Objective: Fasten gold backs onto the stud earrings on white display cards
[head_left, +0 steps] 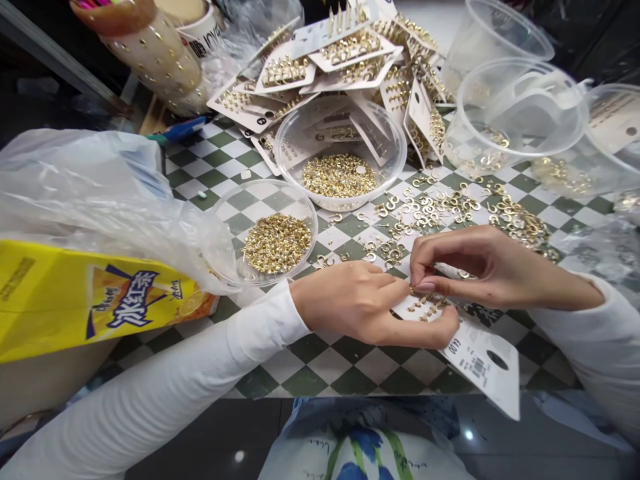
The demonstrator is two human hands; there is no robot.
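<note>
My left hand [357,303] grips a white earring card [493,373] between thumb and fingers, just above the table. Rows of small gold pieces show on the card, and its lower end carries a printed price, a barcode and a dark oval. At the card's far edge, the thumb and forefinger of my right hand [475,267] pinch together beside my left fingertips. A speck of gold shows at that pinch, too small to name. Loose gold hoop earrings [430,207] lie scattered just beyond my hands. A shallow clear dish [313,230] of tiny gold earring backs [277,244] stands nearby.
A clear bowl [403,150] holds more tiny gold pieces. Behind it, filled earring cards [345,50] are heaped. Clear tubs [523,110] crowd the right. A plastic bag [85,180] and yellow drink carton [55,300] sit left on the checkered tabletop [330,367].
</note>
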